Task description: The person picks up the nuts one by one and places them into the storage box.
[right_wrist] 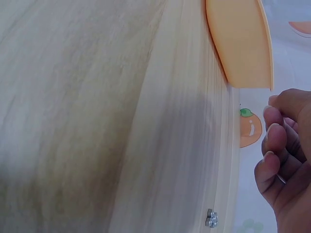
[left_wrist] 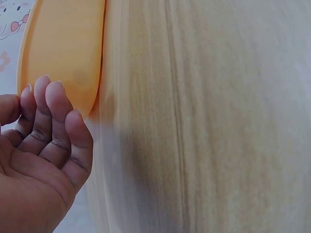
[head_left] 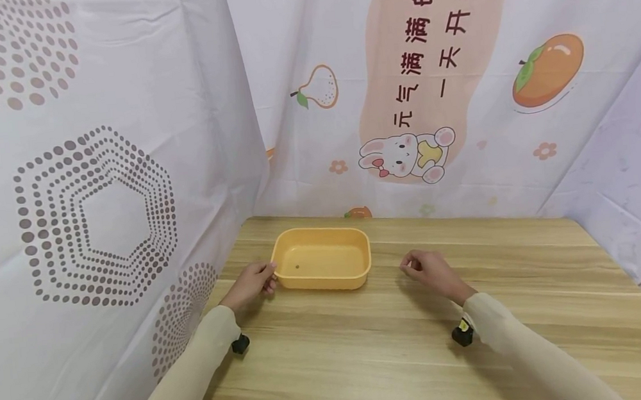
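Observation:
A yellow-orange rectangular plastic basin [head_left: 323,230] sits upright on the wooden table, near its back edge. My left hand [head_left: 251,285] pinches the basin's left rim between thumb and fingers; in the left wrist view the other fingers lie against the basin's outer wall [left_wrist: 68,43]. Off the basin's right side, apart from it, is my right hand [head_left: 429,273]. Its fingers hang loosely curled with the thumb near the index fingertip, and nothing shows between them. A tiny dark spot [head_left: 297,267] shows inside the basin, too small to identify.
In the right wrist view a small shiny metal piece [right_wrist: 211,218] with rounded lobes lies near the table's edge. A printed curtain [head_left: 315,149] hangs behind the wooden table [head_left: 358,351], and another patterned curtain [head_left: 119,219] closes the left side.

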Tool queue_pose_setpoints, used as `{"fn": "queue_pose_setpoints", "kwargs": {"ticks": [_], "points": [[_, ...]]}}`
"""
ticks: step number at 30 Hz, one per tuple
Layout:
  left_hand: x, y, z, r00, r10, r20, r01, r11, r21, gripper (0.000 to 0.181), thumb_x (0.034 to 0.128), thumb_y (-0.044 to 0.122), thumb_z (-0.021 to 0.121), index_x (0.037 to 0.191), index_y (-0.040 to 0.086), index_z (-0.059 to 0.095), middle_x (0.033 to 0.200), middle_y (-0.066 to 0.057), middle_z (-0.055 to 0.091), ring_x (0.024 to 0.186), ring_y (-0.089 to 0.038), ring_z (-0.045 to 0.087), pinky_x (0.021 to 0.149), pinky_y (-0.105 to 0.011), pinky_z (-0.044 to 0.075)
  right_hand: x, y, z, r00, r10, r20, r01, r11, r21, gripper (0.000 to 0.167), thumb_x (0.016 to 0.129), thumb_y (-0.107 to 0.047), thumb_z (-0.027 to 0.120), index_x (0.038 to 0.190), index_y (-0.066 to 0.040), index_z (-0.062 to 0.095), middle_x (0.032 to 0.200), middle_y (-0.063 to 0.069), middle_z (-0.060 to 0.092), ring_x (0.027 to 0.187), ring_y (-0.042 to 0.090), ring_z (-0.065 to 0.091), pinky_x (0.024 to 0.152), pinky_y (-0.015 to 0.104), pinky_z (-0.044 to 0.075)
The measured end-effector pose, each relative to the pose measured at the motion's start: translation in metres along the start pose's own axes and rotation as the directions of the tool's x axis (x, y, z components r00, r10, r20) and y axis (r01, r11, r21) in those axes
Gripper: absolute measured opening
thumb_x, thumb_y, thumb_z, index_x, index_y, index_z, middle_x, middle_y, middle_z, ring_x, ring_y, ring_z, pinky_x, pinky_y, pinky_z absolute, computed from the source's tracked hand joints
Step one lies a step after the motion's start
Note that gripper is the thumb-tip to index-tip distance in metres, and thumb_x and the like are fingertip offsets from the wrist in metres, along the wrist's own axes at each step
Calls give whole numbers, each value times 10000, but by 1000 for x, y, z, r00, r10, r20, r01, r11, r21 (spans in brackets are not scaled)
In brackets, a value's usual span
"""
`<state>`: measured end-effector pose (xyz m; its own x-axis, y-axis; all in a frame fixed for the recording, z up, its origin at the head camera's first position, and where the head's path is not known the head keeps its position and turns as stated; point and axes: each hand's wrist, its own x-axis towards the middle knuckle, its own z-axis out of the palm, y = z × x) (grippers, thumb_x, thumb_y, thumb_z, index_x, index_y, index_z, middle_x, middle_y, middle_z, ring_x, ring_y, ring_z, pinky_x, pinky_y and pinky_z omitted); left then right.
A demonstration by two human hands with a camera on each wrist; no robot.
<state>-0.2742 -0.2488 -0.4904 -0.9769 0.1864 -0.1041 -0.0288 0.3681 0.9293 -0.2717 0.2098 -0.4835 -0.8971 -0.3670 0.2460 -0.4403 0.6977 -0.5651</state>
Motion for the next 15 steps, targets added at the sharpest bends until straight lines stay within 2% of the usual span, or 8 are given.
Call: {"fn": "queue_pose_setpoints", "kwargs": {"ticks": [8, 15], "points": [[0, 0, 0, 1000, -8, -1, 8, 1000, -3, 378, 1118, 308, 471, 1008, -23, 617, 839, -94, 631, 724, -177, 598, 646, -276, 543, 2, -5, 3, 1000, -22, -6, 23, 1000, 18, 72, 978, -144, 723, 935, -87, 708, 693, -83, 602, 611, 79, 534, 537, 243, 446], [1, 1, 0, 1000, -6, 4, 6, 1000, -12, 363, 1118, 291, 474, 1002, -21, 619, 832, -91, 632, 719, -174, 593, 637, -273, 539, 3, -8, 5, 1000, -18, 1, 18, 999, 26, 57, 975, -145, 727, 935, -110, 706, 691, -88, 600, 609, 70, 535, 546, 233, 452]]}}
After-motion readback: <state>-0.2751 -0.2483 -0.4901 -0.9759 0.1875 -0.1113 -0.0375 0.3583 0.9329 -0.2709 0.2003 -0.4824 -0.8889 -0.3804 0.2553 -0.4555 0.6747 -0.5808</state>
